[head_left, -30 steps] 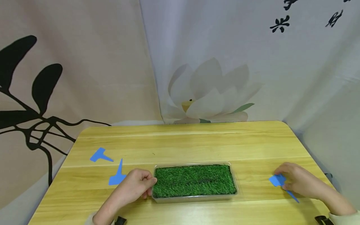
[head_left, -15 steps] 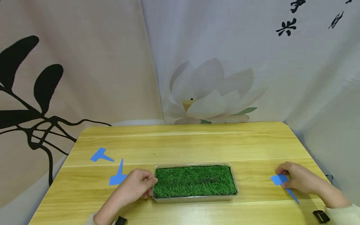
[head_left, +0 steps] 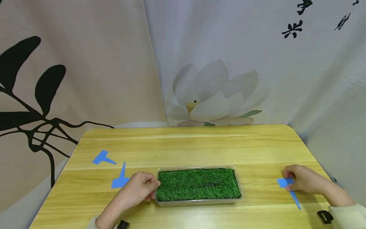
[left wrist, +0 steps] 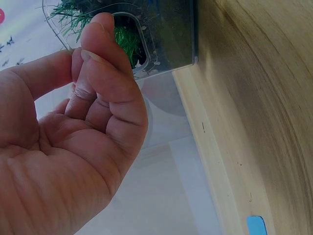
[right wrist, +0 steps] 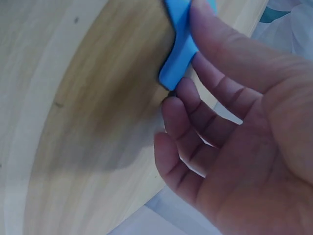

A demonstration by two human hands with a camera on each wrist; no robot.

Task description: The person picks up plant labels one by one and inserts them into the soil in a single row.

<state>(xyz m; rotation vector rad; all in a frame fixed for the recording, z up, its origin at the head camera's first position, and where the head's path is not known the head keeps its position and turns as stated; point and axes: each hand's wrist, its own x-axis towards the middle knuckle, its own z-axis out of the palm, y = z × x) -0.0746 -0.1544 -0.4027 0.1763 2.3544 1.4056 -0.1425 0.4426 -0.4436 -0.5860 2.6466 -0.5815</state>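
At the left end of a clear plastic box point(head_left: 200, 202) filled with green artificial grass point(head_left: 197, 184), my left hand point(head_left: 140, 187) pinches the rim between thumb and curled fingers. The left wrist view shows those fingertips point(left wrist: 100, 29) right at the box's edge. Over on the right, my right hand point(head_left: 306, 179) pinches a blue T-shaped plant label point(head_left: 294, 198) by its wide head, the pointed stem slanting down toward the table's front. In the right wrist view the thumb lies on the blue label point(right wrist: 178, 58), and the other fingers are loosely curled beside it.
Two more blue plant labels lie flat on the wooden table point(head_left: 183, 146): one farther back point(head_left: 101, 157), and a nearer label point(head_left: 120, 182) partly behind my left hand. A fabric curtain point(head_left: 120, 63) with printed flowers hangs behind the table.
The right hand has shifted slightly right, and its label has turned so the stem points more straight toward the front. The left hand and the box have stayed put.
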